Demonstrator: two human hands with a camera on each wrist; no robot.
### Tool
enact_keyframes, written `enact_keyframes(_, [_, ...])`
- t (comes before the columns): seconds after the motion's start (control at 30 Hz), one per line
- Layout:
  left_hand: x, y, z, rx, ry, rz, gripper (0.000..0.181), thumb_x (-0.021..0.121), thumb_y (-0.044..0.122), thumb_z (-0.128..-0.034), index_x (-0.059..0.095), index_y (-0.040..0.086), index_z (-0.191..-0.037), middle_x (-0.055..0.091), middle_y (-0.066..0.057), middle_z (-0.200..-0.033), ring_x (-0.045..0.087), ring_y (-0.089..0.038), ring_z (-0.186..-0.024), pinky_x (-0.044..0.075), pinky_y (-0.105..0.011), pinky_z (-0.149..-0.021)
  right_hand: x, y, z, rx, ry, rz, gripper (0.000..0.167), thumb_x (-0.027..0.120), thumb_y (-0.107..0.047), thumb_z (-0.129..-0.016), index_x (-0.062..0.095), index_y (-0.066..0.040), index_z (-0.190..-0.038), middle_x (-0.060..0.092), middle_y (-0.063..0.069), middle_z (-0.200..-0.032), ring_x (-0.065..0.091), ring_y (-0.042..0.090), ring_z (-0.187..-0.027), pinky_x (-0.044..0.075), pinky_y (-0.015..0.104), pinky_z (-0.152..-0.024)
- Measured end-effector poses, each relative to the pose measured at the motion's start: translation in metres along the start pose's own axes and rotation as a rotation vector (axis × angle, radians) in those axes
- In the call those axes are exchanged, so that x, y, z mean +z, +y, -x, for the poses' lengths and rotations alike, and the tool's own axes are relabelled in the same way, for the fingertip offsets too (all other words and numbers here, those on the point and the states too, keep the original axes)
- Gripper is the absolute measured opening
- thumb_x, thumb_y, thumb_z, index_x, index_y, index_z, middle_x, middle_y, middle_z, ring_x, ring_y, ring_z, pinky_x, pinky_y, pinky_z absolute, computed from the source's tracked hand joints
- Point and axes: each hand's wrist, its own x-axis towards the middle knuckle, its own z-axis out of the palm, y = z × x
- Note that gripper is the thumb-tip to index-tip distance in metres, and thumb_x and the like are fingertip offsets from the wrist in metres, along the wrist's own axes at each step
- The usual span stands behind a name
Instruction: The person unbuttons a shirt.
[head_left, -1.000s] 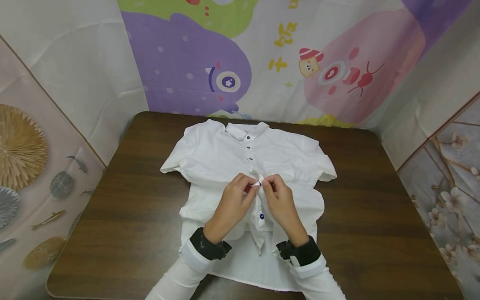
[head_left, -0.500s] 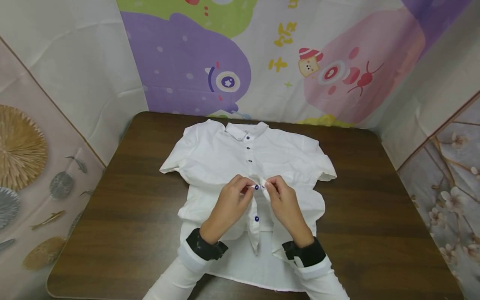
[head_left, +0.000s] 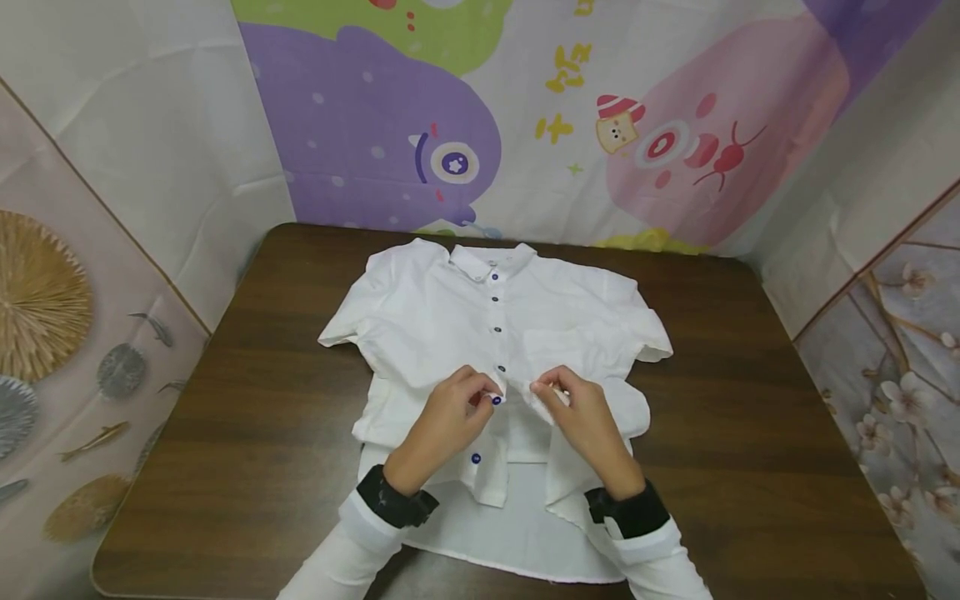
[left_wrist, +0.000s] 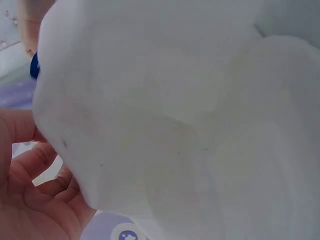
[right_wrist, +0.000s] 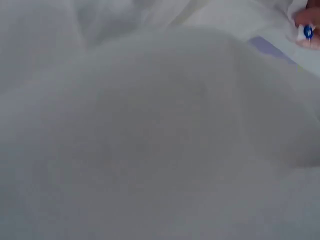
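A white short-sleeved shirt [head_left: 435, 317] lies front up on the table, collar at the far side. Several dark blue buttons run down its front. My left hand [head_left: 450, 417] pinches the left front edge beside a blue button [head_left: 496, 401]. Another button [head_left: 476, 458] sits lower on that same edge. With thumb and fingers my right hand [head_left: 581, 412] pinches the opposite front edge. Between the hands the two edges stand apart, and the shirt's inner back shows. Raised cloth fills most of both wrist views; in the right one, fingers [right_wrist: 307, 17] hold cloth by a button.
The brown wooden table [head_left: 247, 433] extends on both sides of the shirt. Behind it hangs a cartoon-printed cloth [head_left: 540, 183]. Patterned panels stand at left and right. Both wrists wear black bands [head_left: 397, 497] over white sleeves.
The hands have moved apart and slightly nearer the body, spreading the two front edges. The button between them has come free of the right edge and now sits by the left fingers.
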Motion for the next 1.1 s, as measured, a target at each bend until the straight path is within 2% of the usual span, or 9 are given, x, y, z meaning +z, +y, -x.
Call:
enact_keyframes(0.17, [0.002, -0.007, 0.005, -0.037, -0.075, -0.046, 0.01, 0.059, 0.003, -0.0835, 0.066, 0.01, -0.084, 0.052, 0.0, -0.078, 0.048, -0.008, -0.067, 0.043, -0.021, -0.061, -0.001, 0.004, 0.004, 0.015, -0.1, 0.054, 0.015, 0.069, -0.021, -0.083, 0.061, -0.01, -0.088, 0.052, 0.0, -0.067, 0.045, 0.011, -0.063, 0.037, 0.023, -0.056])
enact_keyframes(0.33, [0.006, -0.018, 0.009, -0.046, -0.151, -0.095, 0.009, 0.059, 0.005, -0.084, 0.067, 0.01, -0.083, 0.052, 0.0, -0.078, 0.047, -0.01, -0.067, 0.043, -0.022, -0.062, 0.002, 0.012, 0.006, 0.034, -0.221, 0.122, 0.007, 0.066, -0.013, -0.084, 0.06, -0.012, -0.088, 0.059, 0.001, -0.076, 0.05, 0.014, -0.069, 0.04, 0.027, -0.063])
enact_keyframes(0.5, [0.012, -0.027, 0.013, -0.011, -0.181, -0.136, 0.011, 0.057, 0.001, -0.0828, 0.067, 0.006, -0.083, 0.052, -0.003, -0.076, 0.049, -0.013, -0.069, 0.044, -0.026, -0.065, 0.01, 0.022, 0.007, 0.055, -0.329, 0.2, 0.008, 0.064, -0.006, -0.083, 0.06, -0.012, -0.089, 0.06, 0.001, -0.079, 0.048, 0.012, -0.068, 0.04, 0.027, -0.063])
enact_keyframes(0.6, [0.016, -0.032, 0.016, 0.014, -0.194, -0.177, 0.012, 0.055, -0.002, -0.0818, 0.066, 0.003, -0.083, 0.052, -0.005, -0.076, 0.05, -0.016, -0.069, 0.045, -0.028, -0.065, 0.015, 0.026, 0.009, 0.08, -0.376, 0.215, 0.009, 0.063, -0.007, -0.083, 0.06, -0.011, -0.09, 0.062, 0.002, -0.078, 0.048, 0.013, -0.067, 0.039, 0.027, -0.062])
enact_keyframes(0.67, [0.017, -0.034, 0.017, 0.006, -0.214, -0.2, 0.012, 0.055, -0.002, -0.0821, 0.066, 0.003, -0.084, 0.052, -0.005, -0.077, 0.05, -0.017, -0.07, 0.044, -0.029, -0.067, 0.019, 0.029, 0.01, 0.11, -0.408, 0.222, 0.009, 0.064, -0.009, -0.084, 0.061, -0.012, -0.091, 0.064, 0.003, -0.082, 0.05, 0.014, -0.069, 0.04, 0.028, -0.063])
enact_keyframes(0.83, [0.018, -0.036, 0.021, -0.039, -0.312, -0.253, 0.01, 0.057, 0.002, -0.0836, 0.065, 0.005, -0.087, 0.051, -0.005, -0.081, 0.049, -0.018, -0.074, 0.043, -0.03, -0.068, 0.028, 0.035, 0.013, 0.184, -0.524, 0.263, 0.017, 0.065, -0.014, -0.084, 0.061, -0.009, -0.1, 0.066, 0.007, -0.094, 0.055, 0.016, -0.079, 0.045, 0.035, -0.072])
enact_keyframes(0.9, [0.018, -0.036, 0.023, -0.038, -0.345, -0.275, 0.009, 0.058, 0.003, -0.0838, 0.065, 0.005, -0.088, 0.052, -0.006, -0.084, 0.049, -0.019, -0.076, 0.044, -0.031, -0.069, 0.03, 0.037, 0.014, 0.207, -0.572, 0.274, 0.022, 0.066, -0.016, -0.084, 0.06, -0.007, -0.104, 0.065, 0.008, -0.097, 0.055, 0.018, -0.082, 0.045, 0.038, -0.075])
enact_keyframes(1.0, [0.018, -0.035, 0.024, -0.027, -0.366, -0.298, 0.01, 0.058, 0.003, -0.0838, 0.066, 0.004, -0.09, 0.053, -0.007, -0.087, 0.051, -0.02, -0.079, 0.044, -0.032, -0.069, 0.032, 0.038, 0.015, 0.227, -0.612, 0.278, 0.03, 0.066, -0.018, -0.085, 0.058, -0.006, -0.11, 0.064, 0.01, -0.103, 0.056, 0.019, -0.087, 0.046, 0.04, -0.079])
enact_keyframes(1.1, [0.018, -0.035, 0.026, -0.027, -0.375, -0.307, 0.012, 0.059, 0.003, -0.0834, 0.067, 0.003, -0.092, 0.054, -0.007, -0.089, 0.052, -0.02, -0.08, 0.045, -0.031, -0.069, 0.031, 0.039, 0.015, 0.223, -0.623, 0.256, 0.031, 0.067, -0.02, -0.084, 0.057, -0.005, -0.109, 0.065, 0.01, -0.102, 0.057, 0.019, -0.086, 0.046, 0.039, -0.079])
